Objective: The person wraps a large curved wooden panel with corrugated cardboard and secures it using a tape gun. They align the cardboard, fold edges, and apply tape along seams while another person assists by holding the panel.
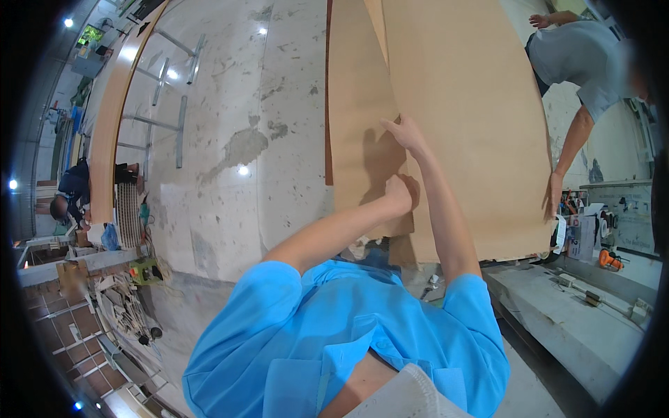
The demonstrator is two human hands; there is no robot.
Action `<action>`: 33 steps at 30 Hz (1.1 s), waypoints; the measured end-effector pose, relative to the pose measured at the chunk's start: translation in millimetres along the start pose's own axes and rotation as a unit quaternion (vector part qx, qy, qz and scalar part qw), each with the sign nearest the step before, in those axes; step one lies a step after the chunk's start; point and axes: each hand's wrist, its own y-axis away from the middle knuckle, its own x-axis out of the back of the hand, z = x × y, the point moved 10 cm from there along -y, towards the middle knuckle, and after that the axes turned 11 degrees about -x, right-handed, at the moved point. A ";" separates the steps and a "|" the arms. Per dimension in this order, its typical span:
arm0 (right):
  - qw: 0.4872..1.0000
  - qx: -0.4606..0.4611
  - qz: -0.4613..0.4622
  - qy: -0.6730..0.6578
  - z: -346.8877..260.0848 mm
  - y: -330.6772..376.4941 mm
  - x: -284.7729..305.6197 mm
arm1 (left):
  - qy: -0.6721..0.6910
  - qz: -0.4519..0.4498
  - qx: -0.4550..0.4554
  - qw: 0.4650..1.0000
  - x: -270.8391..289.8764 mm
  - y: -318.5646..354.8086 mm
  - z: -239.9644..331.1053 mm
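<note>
L hand [399,196]: fingers curled in, loose fist, over the narrow sheet [359,90] nr its R edge; can't tell if it has hold of anything. R hand [410,136], a bit further fwd: fingers partly spread, pointing L, at the wide sheet's [474,125] L edge; touching or pinching, can't tell. Both tan sheets lie side by side in front of the body, edges meeting or overlapping. Co-worker's hand [555,191] at the wide sheet's R edge, nr the bench [557,334]. Prob. handling/lining-up stage; next move prob. needs a firm edge grip & both ppl in sync. Further L, across the floor [223,76]: long board [111,132] w/ metal frames [182,132] beside it.
</note>
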 end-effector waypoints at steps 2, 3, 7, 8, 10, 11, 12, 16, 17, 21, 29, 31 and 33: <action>0.999 0.011 0.046 0.026 -27.0 -17.7 -8.9 | 0.030 0.010 -0.008 0.999 0.4 6.1 -0.8; 0.997 0.004 0.070 -0.009 -34.7 -22.9 -9.0 | 0.075 0.011 -0.013 0.997 0.5 13.0 -0.8; 0.982 0.040 0.183 -0.013 -57.0 -11.5 3.9 | 0.301 0.040 -0.120 0.945 7.4 72.4 2.3; 0.982 0.003 0.190 0.000 -51.7 -8.2 6.2 | 0.386 0.058 -0.149 0.908 9.6 98.2 -5.3; 0.961 0.074 0.265 0.015 -65.4 15.8 20.6 | 0.466 0.029 -0.257 0.846 8.0 137.1 -30.9; 0.964 0.043 0.258 0.041 -62.8 17.7 20.0 | 0.566 0.091 -0.295 0.765 16.8 166.4 -61.4; 0.963 -0.005 0.261 0.070 -57.4 22.2 19.2 | 0.583 0.073 -0.228 0.776 -2.3 182.1 -106.1; 0.947 0.039 0.311 0.071 -96.8 44.1 10.6 | 0.644 0.156 0.065 0.746 -51.9 248.6 -342.6; 0.945 0.049 0.315 0.068 -108.6 50.8 5.9 | 0.600 0.170 0.129 0.771 -57.1 259.8 -398.6; 0.915 0.049 0.344 0.205 -162.3 63.4 -19.8 | 0.521 0.201 0.118 0.821 -24.1 233.8 -539.1; 0.900 -0.067 0.336 0.269 -251.6 20.6 -89.2 | 0.647 0.204 0.076 0.731 112.3 34.3 -708.2; 0.897 -0.117 0.297 0.307 -268.1 -13.1 -105.7 | 0.696 0.230 0.073 0.677 157.1 -32.0 -770.4; 0.901 -0.133 0.260 0.321 -286.6 -51.7 -120.3 | 0.782 0.238 0.090 0.569 191.9 -103.2 -831.6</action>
